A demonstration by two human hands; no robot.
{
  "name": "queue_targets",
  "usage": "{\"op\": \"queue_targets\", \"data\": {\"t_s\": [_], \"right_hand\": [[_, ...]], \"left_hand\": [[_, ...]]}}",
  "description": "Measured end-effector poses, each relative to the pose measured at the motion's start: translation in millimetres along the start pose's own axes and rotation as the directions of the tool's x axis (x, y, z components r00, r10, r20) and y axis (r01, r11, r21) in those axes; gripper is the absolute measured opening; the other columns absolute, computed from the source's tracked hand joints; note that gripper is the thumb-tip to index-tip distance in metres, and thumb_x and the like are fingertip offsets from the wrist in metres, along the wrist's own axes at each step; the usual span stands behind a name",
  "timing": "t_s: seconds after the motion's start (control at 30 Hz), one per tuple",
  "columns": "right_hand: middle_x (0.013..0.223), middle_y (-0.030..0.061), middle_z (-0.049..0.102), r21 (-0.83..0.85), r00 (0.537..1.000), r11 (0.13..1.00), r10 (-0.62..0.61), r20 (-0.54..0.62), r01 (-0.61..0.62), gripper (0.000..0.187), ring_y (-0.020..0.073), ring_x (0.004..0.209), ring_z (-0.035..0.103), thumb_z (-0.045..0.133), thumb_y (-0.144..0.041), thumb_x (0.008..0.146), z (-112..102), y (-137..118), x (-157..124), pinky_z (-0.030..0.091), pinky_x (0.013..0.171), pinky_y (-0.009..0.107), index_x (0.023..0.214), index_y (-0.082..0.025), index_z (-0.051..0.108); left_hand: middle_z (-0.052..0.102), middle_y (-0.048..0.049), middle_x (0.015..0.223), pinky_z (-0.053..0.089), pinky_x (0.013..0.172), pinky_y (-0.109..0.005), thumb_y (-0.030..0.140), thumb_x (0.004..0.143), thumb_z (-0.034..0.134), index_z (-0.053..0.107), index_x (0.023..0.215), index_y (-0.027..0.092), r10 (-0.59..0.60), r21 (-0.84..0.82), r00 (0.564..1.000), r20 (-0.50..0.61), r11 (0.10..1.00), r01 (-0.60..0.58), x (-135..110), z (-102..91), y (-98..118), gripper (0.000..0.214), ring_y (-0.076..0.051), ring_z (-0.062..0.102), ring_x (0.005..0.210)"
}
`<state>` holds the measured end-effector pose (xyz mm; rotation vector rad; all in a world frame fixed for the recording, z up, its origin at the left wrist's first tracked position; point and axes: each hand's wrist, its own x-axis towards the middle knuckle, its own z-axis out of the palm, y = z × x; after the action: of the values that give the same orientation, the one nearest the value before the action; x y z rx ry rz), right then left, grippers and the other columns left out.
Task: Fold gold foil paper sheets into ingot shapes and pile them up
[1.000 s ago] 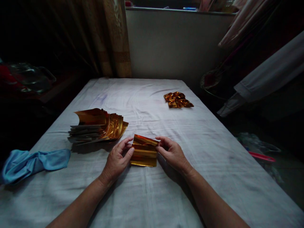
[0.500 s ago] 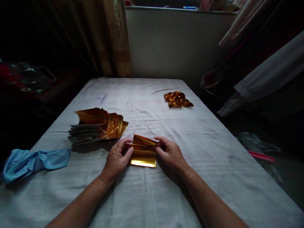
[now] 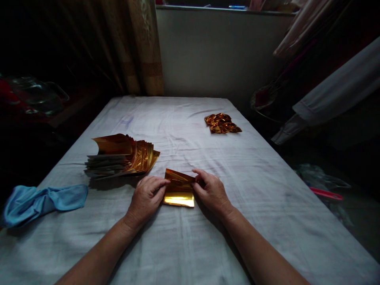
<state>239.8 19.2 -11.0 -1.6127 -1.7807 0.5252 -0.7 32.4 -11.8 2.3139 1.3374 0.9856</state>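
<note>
A sheet of shiny gold foil paper (image 3: 178, 199), creased across its width, lies between my hands near the middle of the cloth-covered table. My left hand (image 3: 147, 195) pinches its left edge, with the index finger reaching over the crease. At the right edge, my right hand (image 3: 211, 191) grips the sheet between thumb and fingers. Left of my hands rests a fanned stack of gold foil paper (image 3: 118, 156), grey on the reverse sides. Several folded gold foil pieces (image 3: 222, 124) sit in a small heap toward the table's far right.
A blue cloth (image 3: 46, 204) lies crumpled at the left of the white tablecloth (image 3: 184, 253). Beyond the table's left edge stands a glass jug (image 3: 38, 95) in shadow. Pale clothing (image 3: 335, 89) hangs off the right side, above a pink handle (image 3: 326, 193).
My left fingers have shifted inward over the crease, and the sheet's upper part looks folded a little further down. My right hand has stayed nearly still on its edge.
</note>
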Motion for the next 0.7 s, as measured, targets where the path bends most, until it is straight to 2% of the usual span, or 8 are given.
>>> {"op": "queue_targets", "data": {"t_s": [0.2, 0.4, 0.53, 0.63, 0.7], "right_hand": [[0.087, 0.0023, 0.073, 0.087, 0.997, 0.996, 0.008, -0.071, -0.002, 0.038, 0.0175, 0.072, 0.066, 0.056, -0.024, 0.080, -1, 1, 0, 0.050, 0.072, 0.031, 0.116, -0.022, 0.064], [0.086, 0.0040, 0.071, 0.155, 0.977, 0.987, 0.061, -0.206, -0.029, 0.023, 0.0158, 0.067, 0.063, 0.053, -0.030, 0.085, -5, 7, 0, 0.051, 0.063, 0.029, 0.104, -0.021, 0.062], [0.099, 0.0082, 0.073, 0.114, 0.978, 0.993, -0.006, -0.210, 0.031, 0.027, 0.0212, 0.086, 0.068, 0.054, -0.030, 0.086, -2, 11, 2, 0.054, 0.078, 0.036, 0.110, -0.021, 0.064], [0.113, 0.0115, 0.071, 0.027, 0.976, 0.994, -0.100, -0.194, 0.107, 0.035, 0.0264, 0.106, 0.065, 0.056, -0.031, 0.086, 1, 12, 2, 0.051, 0.094, 0.044, 0.119, -0.020, 0.063], [0.120, 0.0129, 0.069, -0.029, 0.976, 0.989, -0.146, -0.161, 0.143, 0.041, 0.0286, 0.113, 0.062, 0.058, -0.029, 0.085, 3, 11, 2, 0.048, 0.098, 0.047, 0.124, -0.020, 0.062]], "left_hand": [[0.075, -0.0025, 0.095, 0.048, 0.084, -0.038, 0.023, 0.092, 0.054, 0.074, 0.099, 0.025, 0.007, 0.051, 1.000, 0.019, 0.999, -0.007, -2, 0.6, 0, 0.021, -0.022, 0.065, 0.092], [0.075, -0.0021, 0.094, 0.048, 0.084, -0.038, 0.023, 0.092, 0.054, 0.073, 0.099, 0.026, 0.016, 0.064, 1.000, 0.017, 0.998, -0.017, -1, -0.2, 3, 0.021, -0.022, 0.064, 0.092], [0.074, -0.0026, 0.093, 0.047, 0.083, -0.038, 0.024, 0.092, 0.054, 0.073, 0.098, 0.026, 0.016, 0.088, 1.000, 0.021, 0.996, -0.018, -1, -0.6, 4, 0.021, -0.022, 0.064, 0.091], [0.074, -0.0031, 0.094, 0.047, 0.084, -0.038, 0.026, 0.093, 0.054, 0.073, 0.098, 0.025, 0.009, 0.098, 0.999, 0.032, 0.995, -0.012, -1, -0.2, 4, 0.019, -0.022, 0.063, 0.092], [0.074, -0.0031, 0.095, 0.046, 0.085, -0.038, 0.026, 0.093, 0.055, 0.073, 0.098, 0.025, 0.013, 0.095, 0.999, 0.031, 0.995, -0.015, -2, 0.2, 4, 0.019, -0.021, 0.063, 0.092]]}}
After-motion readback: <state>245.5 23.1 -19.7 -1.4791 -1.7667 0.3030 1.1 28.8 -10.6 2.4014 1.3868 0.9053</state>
